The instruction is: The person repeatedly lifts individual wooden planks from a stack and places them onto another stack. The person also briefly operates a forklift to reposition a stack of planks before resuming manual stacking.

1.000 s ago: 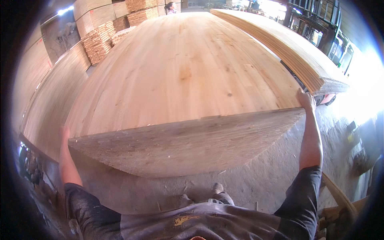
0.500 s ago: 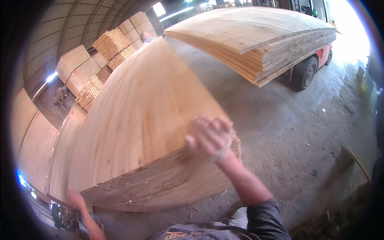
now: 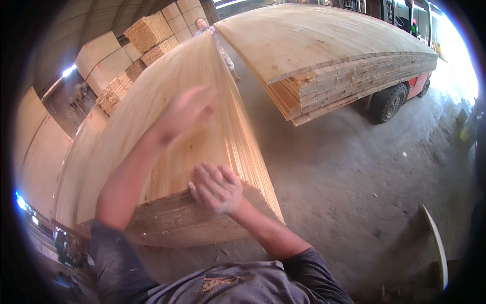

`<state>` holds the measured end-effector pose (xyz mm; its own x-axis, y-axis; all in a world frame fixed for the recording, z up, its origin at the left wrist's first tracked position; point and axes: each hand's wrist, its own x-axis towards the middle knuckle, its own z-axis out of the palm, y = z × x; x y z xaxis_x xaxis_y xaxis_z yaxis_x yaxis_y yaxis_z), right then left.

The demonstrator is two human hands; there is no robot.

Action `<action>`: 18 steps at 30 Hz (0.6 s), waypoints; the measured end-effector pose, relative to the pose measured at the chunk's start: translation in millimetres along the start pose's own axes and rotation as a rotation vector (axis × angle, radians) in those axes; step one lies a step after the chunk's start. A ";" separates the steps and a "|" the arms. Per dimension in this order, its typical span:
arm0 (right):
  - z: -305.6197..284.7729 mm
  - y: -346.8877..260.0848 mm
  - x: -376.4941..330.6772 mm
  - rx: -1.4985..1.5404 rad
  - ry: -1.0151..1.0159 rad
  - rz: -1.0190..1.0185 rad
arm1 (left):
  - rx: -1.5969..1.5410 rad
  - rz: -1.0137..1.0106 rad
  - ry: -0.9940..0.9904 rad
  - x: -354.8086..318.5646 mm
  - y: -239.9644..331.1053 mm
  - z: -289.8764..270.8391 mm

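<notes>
A tall stack of thin wood sheets runs away from me, its layered edges facing me and the right side. My right hand is at the near edge of the top sheet, close to its right corner, with bent fingers closed over the edge. The underside of that grip is hidden. Over the top sheet, farther in, my left hand is smeared by motion; its fingers cannot be made out clearly, and no object shows in it.
Another person stands at the stack's far end. To the right, a second pile of boards rests on a red forklift. Bundled timber and large panels stand at left. A board leans at lower right.
My left hand has swung from the near left corner up over the top sheet. My right hand has shifted left along the near edge. The far person has come more into view.
</notes>
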<state>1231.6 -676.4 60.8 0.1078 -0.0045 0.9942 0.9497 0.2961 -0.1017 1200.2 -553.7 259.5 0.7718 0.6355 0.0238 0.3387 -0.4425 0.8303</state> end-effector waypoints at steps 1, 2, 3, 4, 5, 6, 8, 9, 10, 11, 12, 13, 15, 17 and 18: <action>-0.7 -0.7 -0.4 0.000 -0.040 0.001 | -0.169 -0.017 -0.073 38.3 16.7 28.9; -1.2 -1.9 -1.7 0.004 -0.054 0.005 | -0.202 -0.090 -0.066 70.2 27.6 57.8; -1.8 -2.0 -3.0 0.008 -0.086 0.015 | -0.335 -0.217 -0.062 100.5 39.2 79.1; -2.2 -2.2 -4.3 0.003 -0.100 -0.001 | -0.442 -0.196 0.003 123.3 47.6 95.8; -2.3 -1.2 -5.7 0.009 -0.077 -0.017 | -0.558 -0.154 0.017 141.7 51.3 105.9; -2.3 -0.4 -7.3 0.015 -0.085 -0.035 | -0.653 -0.181 0.004 157.4 52.0 110.9; -1.5 3.0 -10.0 0.008 -0.092 -0.086 | -0.826 -0.256 0.030 182.3 49.0 120.2; -0.9 4.7 -11.3 -0.005 -0.093 -0.115 | -0.765 -0.229 0.105 190.2 45.2 122.9; -0.5 6.7 -12.4 -0.021 -0.063 -0.139 | -0.693 -0.216 0.255 198.8 43.9 127.9; 0.2 8.1 -13.6 -0.010 -0.077 -0.159 | -0.612 -0.180 0.337 205.0 41.4 132.7; 0.2 9.4 -14.7 0.005 -0.071 -0.161 | -0.750 -0.180 0.306 207.7 37.7 132.8; 0.3 9.4 -15.6 0.020 -0.067 -0.160 | -0.766 -0.180 0.363 209.8 36.1 137.1; 0.0 9.1 -15.5 -0.002 -0.054 -0.159 | -0.789 -0.162 0.462 209.8 36.0 142.0; -0.3 6.6 -13.2 -0.021 -0.066 -0.135 | -0.856 -0.111 0.468 203.5 36.5 142.6; -1.0 4.6 -11.1 -0.010 -0.036 -0.153 | -0.895 -0.086 0.494 198.3 36.8 140.3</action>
<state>1235.1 -675.9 49.2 -0.0486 -0.0146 0.9987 0.9571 0.2854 0.0507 1441.2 -532.8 216.7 0.3876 0.9218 0.0033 -0.2991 0.1224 0.9463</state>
